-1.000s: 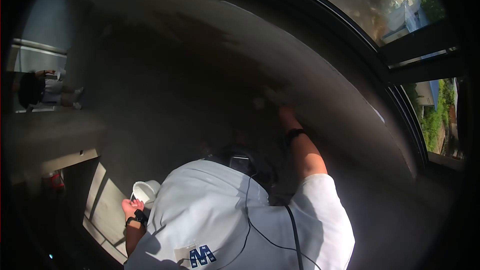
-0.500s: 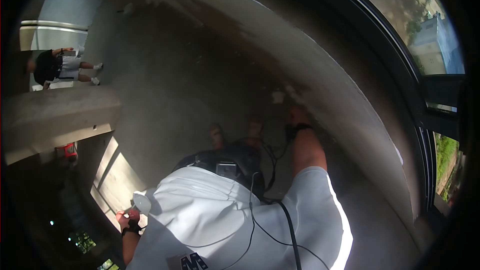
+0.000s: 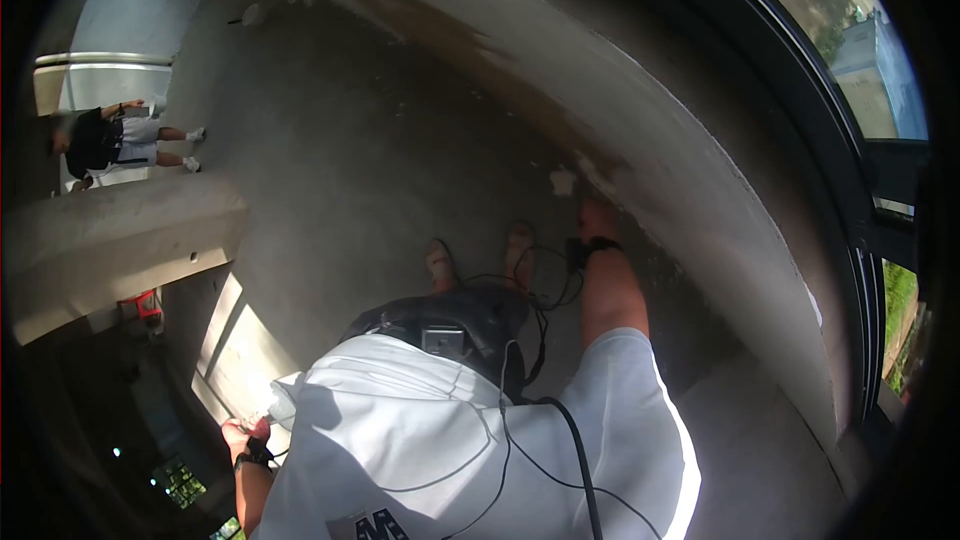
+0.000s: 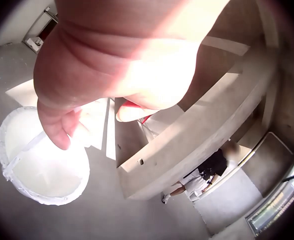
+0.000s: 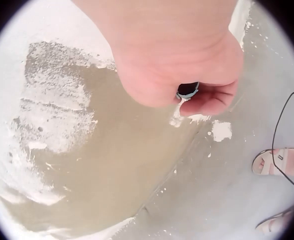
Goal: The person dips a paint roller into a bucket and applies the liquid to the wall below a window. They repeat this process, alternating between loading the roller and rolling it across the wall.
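A white bucket (image 4: 9, 130) with whitish stuff inside and smeared over its rim is in the left wrist view. My left hand (image 4: 117, 65) grips it, fingers curled at a white strip that crosses the opening. In the head view this hand (image 3: 245, 430) is low at the left beside my shirt. My right hand (image 5: 182, 65) curls round a tool whose dark, teal-edged handle end (image 5: 188, 90) shows in the palm; the tool's working end is hidden. That hand (image 3: 598, 218) is low at the wall (image 5: 122, 135), near a patch of white coating (image 5: 57, 110).
White splotches (image 5: 222, 131) dot the floor where it meets the wall. My sandaled feet (image 3: 438, 262) stand nearby, with a black cable (image 3: 545, 295) looping beside them. A window frame (image 3: 790, 60) runs along the right. Another person (image 3: 105, 140) stands far left, beyond a concrete beam (image 3: 130, 240).
The head view has tilted, bringing my feet and the cable into sight. The bucket's opening no longer faces the head camera. My right arm remains down by the wall.
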A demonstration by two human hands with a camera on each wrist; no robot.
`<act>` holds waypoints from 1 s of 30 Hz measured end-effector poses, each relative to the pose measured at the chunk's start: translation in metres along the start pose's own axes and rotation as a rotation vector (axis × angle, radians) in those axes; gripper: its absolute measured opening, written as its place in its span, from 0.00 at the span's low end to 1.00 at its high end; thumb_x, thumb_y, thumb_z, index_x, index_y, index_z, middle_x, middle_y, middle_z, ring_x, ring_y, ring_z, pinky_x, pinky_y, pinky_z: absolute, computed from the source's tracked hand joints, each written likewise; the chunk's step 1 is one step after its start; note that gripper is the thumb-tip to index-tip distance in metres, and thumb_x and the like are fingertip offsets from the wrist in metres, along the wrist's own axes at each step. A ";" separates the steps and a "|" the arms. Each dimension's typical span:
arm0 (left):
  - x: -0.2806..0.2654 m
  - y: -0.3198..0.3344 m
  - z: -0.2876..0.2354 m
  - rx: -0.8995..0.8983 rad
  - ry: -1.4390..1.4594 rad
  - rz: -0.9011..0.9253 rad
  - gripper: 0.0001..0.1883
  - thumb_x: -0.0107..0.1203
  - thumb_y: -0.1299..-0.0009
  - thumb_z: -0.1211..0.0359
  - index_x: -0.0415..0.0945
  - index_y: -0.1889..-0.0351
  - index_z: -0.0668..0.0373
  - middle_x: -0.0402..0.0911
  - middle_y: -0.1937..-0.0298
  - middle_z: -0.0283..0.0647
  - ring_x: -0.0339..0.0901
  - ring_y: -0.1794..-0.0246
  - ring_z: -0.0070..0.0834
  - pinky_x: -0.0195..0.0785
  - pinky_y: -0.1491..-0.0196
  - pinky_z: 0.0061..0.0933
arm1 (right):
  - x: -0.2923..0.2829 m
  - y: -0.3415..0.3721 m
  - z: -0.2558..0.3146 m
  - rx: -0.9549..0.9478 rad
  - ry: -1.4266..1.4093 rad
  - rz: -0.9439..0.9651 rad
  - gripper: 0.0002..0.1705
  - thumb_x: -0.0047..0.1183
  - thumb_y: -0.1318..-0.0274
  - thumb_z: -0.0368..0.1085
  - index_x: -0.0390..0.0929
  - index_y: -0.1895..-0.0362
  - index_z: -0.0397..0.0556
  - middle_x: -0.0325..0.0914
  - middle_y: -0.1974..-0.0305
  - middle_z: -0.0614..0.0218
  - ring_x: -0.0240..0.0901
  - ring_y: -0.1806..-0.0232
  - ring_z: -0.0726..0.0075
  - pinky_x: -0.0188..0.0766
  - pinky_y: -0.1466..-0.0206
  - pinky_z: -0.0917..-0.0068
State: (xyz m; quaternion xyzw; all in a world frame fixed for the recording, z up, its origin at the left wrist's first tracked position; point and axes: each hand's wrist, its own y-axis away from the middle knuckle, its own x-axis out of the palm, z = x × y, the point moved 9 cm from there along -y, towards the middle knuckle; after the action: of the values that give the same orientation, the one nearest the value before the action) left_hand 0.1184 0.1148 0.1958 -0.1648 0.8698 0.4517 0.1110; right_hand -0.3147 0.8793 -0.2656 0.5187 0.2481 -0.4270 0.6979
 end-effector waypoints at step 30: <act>0.364 -0.085 0.105 -0.162 -0.597 0.588 0.09 0.44 0.46 0.68 0.58 0.69 0.53 0.65 0.59 0.34 0.66 0.58 0.29 0.60 0.41 0.42 | -0.226 0.262 0.157 0.584 -1.523 -0.707 0.09 0.48 0.45 0.34 0.70 0.74 0.42 0.66 0.82 0.68 0.60 0.85 0.73 0.55 0.84 0.75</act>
State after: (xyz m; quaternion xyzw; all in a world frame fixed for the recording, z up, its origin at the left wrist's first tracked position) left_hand -0.1797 0.0879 -0.0524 0.2199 0.7713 0.5588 0.2111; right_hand -0.2221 0.8350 0.1004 0.1444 -0.2564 -0.8928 0.3409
